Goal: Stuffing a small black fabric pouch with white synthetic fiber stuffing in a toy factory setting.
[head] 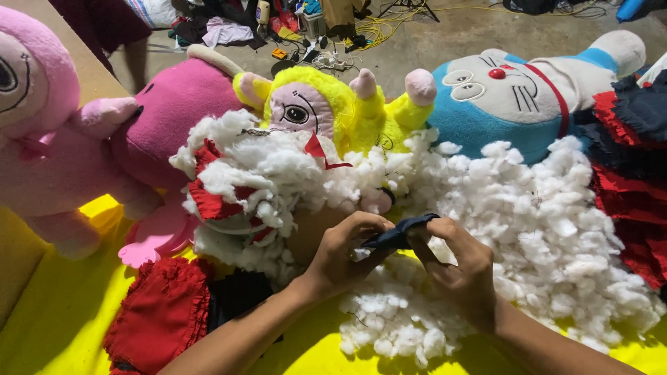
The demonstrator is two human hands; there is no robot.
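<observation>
Both hands meet low in the middle. The left hand point(344, 250) is curled shut, pinching one end of a small dark blue cloth piece point(401, 232), and the right hand point(458, 267) clamps the other end between thumb and fingers. The cloth looks flat and limp, so by my read the filling is barely begun. Right under the hands and spreading off beyond the right hand lies a big heap of white stuffing point(542, 229), plenty left. Beside the left forearm sits red ruffled fabric point(163, 312) on the yellow sheet point(55, 312). Past the hands, finished toys line up: a pink plush point(174, 104), a yellow plush point(326, 104) and a blue-and-white cat plush point(500, 97).
</observation>
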